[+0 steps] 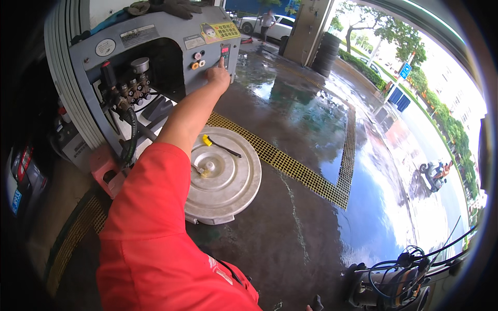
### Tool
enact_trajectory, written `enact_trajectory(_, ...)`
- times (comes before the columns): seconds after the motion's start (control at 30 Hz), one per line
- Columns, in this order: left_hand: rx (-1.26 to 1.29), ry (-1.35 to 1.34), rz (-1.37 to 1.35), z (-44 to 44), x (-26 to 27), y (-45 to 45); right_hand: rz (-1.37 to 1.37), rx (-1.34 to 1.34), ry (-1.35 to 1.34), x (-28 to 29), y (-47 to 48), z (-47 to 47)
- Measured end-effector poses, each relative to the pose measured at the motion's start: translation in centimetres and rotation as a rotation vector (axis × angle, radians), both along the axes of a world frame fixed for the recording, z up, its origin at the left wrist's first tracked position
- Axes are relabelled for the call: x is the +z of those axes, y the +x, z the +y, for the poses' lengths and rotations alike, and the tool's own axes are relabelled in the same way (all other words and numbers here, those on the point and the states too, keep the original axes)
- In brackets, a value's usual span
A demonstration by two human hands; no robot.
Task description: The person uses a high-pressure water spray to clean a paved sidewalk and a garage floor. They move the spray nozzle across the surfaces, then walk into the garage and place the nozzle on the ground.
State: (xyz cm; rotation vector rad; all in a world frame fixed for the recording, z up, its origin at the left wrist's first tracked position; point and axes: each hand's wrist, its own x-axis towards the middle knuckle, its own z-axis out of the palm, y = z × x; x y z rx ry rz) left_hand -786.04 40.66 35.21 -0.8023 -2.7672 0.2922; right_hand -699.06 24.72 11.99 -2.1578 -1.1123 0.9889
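Observation:
My left hand (218, 76) reaches out to the grey pressure washer cabinet (210, 29). Its extended index finger touches the small control panel, just below a lit red display (225, 50); the other fingers are curled and I see nothing held in them. Several round knobs (197, 61), including an orange one, sit left of that hand. In the cabinet's opening is a pump (136, 91) with a gauge-like round top and a black hose (132, 128). Only a sliver of my right hand (309, 308) shows at the bottom edge, beside a black object (318, 302); its grip is hidden.
A round plastic lid (241, 182) bears a yellow-bristled brush (221, 146). Yellow floor grating (280, 159) crosses the wet floor. A pink stool (103, 167) stands left, a machine with tangled cables (393, 285) lower right. Stacked tires (326, 54) and a person (266, 25) are farther back.

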Motion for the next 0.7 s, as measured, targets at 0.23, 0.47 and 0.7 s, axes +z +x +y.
enact_trajectory(0.23,-0.249,0.152,-0.147,-0.3,-3.9,9.4,0.023,0.064,-0.093,-5.1,0.5,1.1)
enact_trajectory(0.47,-1.154,-0.017,-1.33,-15.3,-22.5,34.5,-0.008,0.22,-0.125,-12.2,3.0,5.9)
enact_trajectory(0.7,-0.171,0.29,-1.849,-32.0,-31.3,45.7,-0.334,0.493,-0.106,-17.2,5.2,17.1)
